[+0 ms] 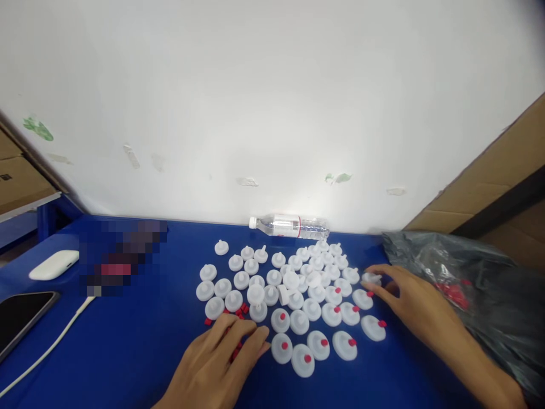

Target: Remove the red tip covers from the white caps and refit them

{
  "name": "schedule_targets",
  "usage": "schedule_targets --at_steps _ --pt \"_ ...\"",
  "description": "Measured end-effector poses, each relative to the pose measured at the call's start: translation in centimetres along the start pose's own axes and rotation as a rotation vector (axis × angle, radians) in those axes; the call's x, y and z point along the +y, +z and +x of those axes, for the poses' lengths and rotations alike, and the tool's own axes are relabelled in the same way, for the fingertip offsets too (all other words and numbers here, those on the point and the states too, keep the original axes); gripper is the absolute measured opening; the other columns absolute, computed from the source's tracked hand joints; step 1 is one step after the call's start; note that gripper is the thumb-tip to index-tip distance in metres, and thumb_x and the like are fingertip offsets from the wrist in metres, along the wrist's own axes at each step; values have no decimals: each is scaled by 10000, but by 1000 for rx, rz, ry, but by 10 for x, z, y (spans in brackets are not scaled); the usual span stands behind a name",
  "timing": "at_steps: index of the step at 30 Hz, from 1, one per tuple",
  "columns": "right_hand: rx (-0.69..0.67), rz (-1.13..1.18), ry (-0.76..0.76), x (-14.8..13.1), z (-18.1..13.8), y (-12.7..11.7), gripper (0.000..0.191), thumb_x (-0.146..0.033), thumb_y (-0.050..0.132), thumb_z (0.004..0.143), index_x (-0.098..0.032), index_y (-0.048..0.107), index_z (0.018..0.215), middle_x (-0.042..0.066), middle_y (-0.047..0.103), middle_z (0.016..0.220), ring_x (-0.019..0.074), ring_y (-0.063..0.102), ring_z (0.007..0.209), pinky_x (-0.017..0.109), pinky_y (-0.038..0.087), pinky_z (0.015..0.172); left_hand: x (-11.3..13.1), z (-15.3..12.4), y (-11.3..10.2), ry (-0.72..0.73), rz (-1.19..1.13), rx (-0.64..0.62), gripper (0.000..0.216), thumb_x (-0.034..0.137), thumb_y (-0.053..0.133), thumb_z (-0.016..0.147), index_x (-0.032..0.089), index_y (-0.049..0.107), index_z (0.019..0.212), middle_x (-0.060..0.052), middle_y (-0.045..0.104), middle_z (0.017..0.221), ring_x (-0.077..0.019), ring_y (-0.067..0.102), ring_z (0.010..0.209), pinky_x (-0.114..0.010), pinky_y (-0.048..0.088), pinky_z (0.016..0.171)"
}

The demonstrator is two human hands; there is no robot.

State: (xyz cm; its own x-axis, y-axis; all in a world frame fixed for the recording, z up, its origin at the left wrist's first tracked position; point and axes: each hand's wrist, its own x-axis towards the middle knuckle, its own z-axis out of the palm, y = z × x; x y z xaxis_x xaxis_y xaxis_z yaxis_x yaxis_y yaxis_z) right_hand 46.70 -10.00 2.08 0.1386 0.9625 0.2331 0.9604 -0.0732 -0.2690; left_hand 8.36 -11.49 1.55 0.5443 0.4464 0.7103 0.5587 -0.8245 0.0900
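Note:
Many round white plastic lids with a short central spout (241, 279) lie spread over the blue table (140, 341). Several of them, nearer me and to the right, carry a small red cap (307, 359) on the spout. At the right edge of the group, my right hand (404, 292) pinches a white lid (372, 278) between thumb and fingers. My left hand (217, 358) is palm down at the front left, bent fingers apart, over loose red caps (242, 309). Its fingertips are partly hidden, and its thumb is close beside a capped lid (281, 348).
A clear plastic bottle (287, 225) lies along the white wall (272, 113). At right, a grey plastic bag (426, 250) shows red pieces inside. On the left are a phone (25, 318), a white case (54, 264), a white cable (51, 349) and a blurred-out object (128, 255).

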Motion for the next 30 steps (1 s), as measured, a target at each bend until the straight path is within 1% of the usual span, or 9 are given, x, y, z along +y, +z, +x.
schedule_targets --at_steps 5,7,9,13,16,18,23,27,30 --pt "236 93 18 -26 -2 -18 414 -608 593 934 -253 661 1135 16 758 856 195 710 622 277 517 544 -5 -8 0 -10 -25 -24 155 146 638 990 166 718 1122 -33 699 883 -171 606 815 -256 531 652" --pt "351 122 -70 -41 -8 -23 379 -580 598 948 -257 668 1133 13 742 886 156 662 567 261 503 516 -6 -11 -1 -18 -33 -30 216 139 627 997 192 707 1190 -23 705 896 -158 610 813 -242 528 643" --pt "417 127 -250 -56 -17 -25 308 -504 612 970 -256 678 1140 28 729 984 130 630 566 260 515 546 -6 -12 -3 -10 -66 -26 292 113 613 997 188 680 1271 -31 711 924 -153 613 829 -237 531 649" --pt "350 129 -592 -79 -36 -20 285 -395 640 988 -256 665 1235 52 716 1086 153 721 784 231 572 674 -4 -14 -5 -7 -133 -44 369 88 619 985 171 643 1344 -53 727 1019 -174 627 907 -258 534 695" --pt "264 126 -755 -93 -46 -14 317 -363 614 1010 -237 641 1298 67 728 1193 173 748 983 212 598 774 -2 -15 -5 -18 -137 -24 349 106 668 968 174 665 1311 -39 745 1021 -172 640 904 -262 528 712" --pt "242 157 -834 -101 -50 -9 322 -316 640 999 -201 638 1299 62 751 1186 169 749 1016 217 593 871 -1 -13 -6 -26 -139 -12 291 122 691 958 181 698 1243 -25 754 993 -159 647 859 -257 527 703" --pt "269 244 -862 -121 -59 -2 273 -352 677 976 -191 655 1195 16 792 1060 134 763 943 208 583 898 4 -2 -15 2 -185 -9 157 173 620 1005 175 719 1128 -19 764 924 -157 682 820 -242 543 666" --pt "325 283 -852 -142 -63 -4 194 -380 591 1026 -207 677 1046 -19 805 956 100 766 790 164 596 763 10 0 -16 4 -224 -4 137 189 616 1010 163 718 1099 -13 761 896 -164 683 805 -250 534 670" --pt "356 264 -848 -151 -64 -4 244 -370 519 1060 -218 684 964 -34 808 917 101 761 702 169 595 674 14 -5 -11 8 -255 -1 117 173 635 998 160 721 1077 -7 752 883 -163 668 793 -257 521 683"
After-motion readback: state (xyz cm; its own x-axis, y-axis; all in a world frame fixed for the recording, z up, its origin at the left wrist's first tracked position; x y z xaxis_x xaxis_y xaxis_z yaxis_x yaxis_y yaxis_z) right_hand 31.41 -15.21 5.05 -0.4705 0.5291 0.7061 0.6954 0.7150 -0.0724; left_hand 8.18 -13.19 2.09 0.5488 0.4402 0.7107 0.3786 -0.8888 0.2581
